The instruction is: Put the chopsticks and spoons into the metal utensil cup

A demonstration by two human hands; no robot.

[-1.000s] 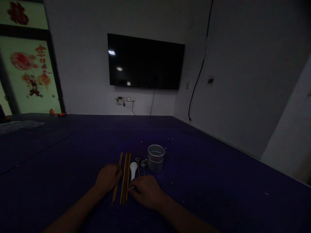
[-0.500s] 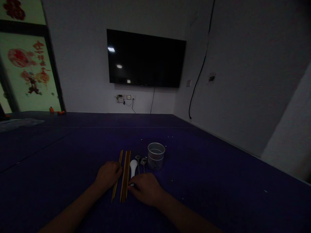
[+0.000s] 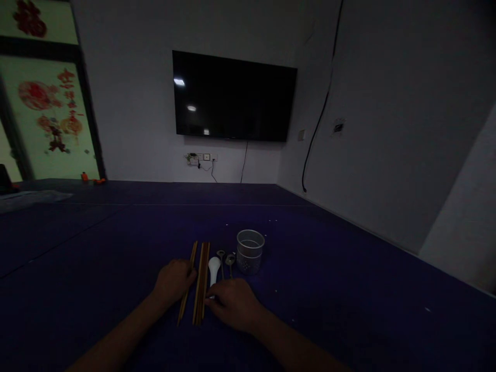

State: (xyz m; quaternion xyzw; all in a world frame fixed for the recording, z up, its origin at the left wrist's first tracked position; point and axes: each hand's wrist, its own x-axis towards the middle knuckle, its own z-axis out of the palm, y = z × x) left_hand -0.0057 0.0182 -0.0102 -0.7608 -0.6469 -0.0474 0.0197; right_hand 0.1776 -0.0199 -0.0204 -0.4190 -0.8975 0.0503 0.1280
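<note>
My left hand [image 3: 173, 279] is closed over a few wooden chopsticks [image 3: 182, 309] lying on the dark blue surface. Just right of these is a second group of several chopsticks [image 3: 200, 292], side by side. With its fingers pinched, my right hand [image 3: 234, 304] holds the lower handle of a white spoon [image 3: 214, 265], whose bowl points away from me. Beyond that hand lie two metal spoons, one [image 3: 221, 254] beside the white spoon and another [image 3: 230, 260] nearer the cup; my hand hides their handle ends. An upright silver perforated cup [image 3: 248, 263] stands to their right.
The blue surface [image 3: 349, 289] runs back to the wall, with small white scraps on it. Clear plastic [image 3: 34, 199] lies at far left, and small orange objects [image 3: 84, 176] sit near the door. A black cable [image 3: 320, 116] hangs down the right wall. A television [image 3: 234, 98] hangs ahead.
The whole view has shifted a little, so everything sits slightly lower and further right. Both hands keep their holds, and the chopsticks, spoons and cup stay in place.
</note>
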